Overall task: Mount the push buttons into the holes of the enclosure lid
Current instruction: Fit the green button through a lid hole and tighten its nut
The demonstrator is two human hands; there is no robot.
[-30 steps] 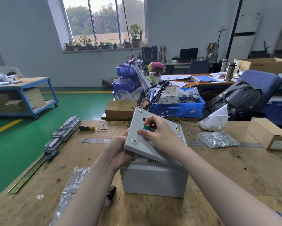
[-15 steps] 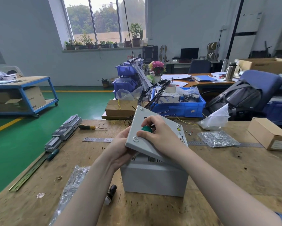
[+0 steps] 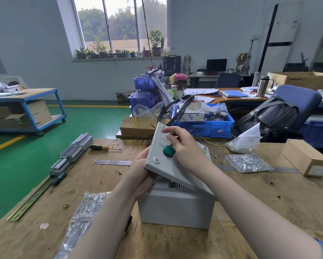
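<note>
Both hands work the tilted enclosure lid [image 3: 172, 163] above the grey box [image 3: 175, 208]. My left hand [image 3: 142, 172] grips its lower edge from beneath; my right hand [image 3: 183, 146] rests loosely curled beside the seated green push button [image 3: 168, 150], forefinger stretched onto the lid.

A yellow-handled screwdriver [image 3: 101, 147] lies on the worn wooden workbench [image 3: 269, 199] beside a grey row of terminal blocks [image 3: 71, 153] and a steel ruler [image 3: 113, 162]. A brown cardboard box [image 3: 305, 157] sits right, near a clear bag [image 3: 247, 162] of what may be screws.
</note>
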